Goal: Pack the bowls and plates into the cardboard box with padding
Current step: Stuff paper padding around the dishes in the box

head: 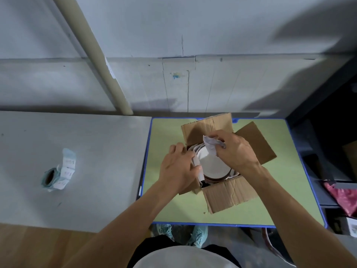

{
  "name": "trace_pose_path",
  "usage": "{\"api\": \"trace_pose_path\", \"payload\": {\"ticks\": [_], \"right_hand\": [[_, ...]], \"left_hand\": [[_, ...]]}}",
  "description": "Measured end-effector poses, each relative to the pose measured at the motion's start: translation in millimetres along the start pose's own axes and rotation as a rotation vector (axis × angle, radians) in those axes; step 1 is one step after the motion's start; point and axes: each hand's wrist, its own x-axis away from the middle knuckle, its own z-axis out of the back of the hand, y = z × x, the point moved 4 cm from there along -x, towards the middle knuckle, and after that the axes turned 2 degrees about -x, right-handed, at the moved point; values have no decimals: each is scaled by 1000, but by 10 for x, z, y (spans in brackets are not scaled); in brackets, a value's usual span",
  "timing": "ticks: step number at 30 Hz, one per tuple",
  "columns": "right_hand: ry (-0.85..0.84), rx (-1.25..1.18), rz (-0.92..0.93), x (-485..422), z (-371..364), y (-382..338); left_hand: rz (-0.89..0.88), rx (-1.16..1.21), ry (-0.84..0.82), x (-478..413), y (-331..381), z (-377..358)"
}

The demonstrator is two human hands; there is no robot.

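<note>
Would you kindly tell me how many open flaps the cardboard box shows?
3: the far flap, the right flap, the near flap. A fourth may be hidden under the left hand.

Green blue-edged table (166,132), cardboard box (228,192) on it

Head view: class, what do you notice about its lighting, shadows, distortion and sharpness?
Head view: dim, bluish, even light, with broad soft shadows on the wall at upper right. Head view: wide-angle distortion bows the edges of the green table. Head view: the right hand and its paper padding look slightly soft, and the plate shows mild sheen.
</note>
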Motion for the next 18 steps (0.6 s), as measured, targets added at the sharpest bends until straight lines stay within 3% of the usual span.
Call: {"api": "trace_pose_path", "payload": {"ticks": [11, 15, 18], "right_hand": [[-64, -5, 41, 143, -11, 149], [-81, 8, 33, 172, -71, 161], [-170, -8, 57, 198, 17, 134]], "left_hand": [[-35, -16, -45, -54, -24, -45], [30, -26, -110, -77, -2, -45], [41, -44, -165, -106, 99, -68]]}}
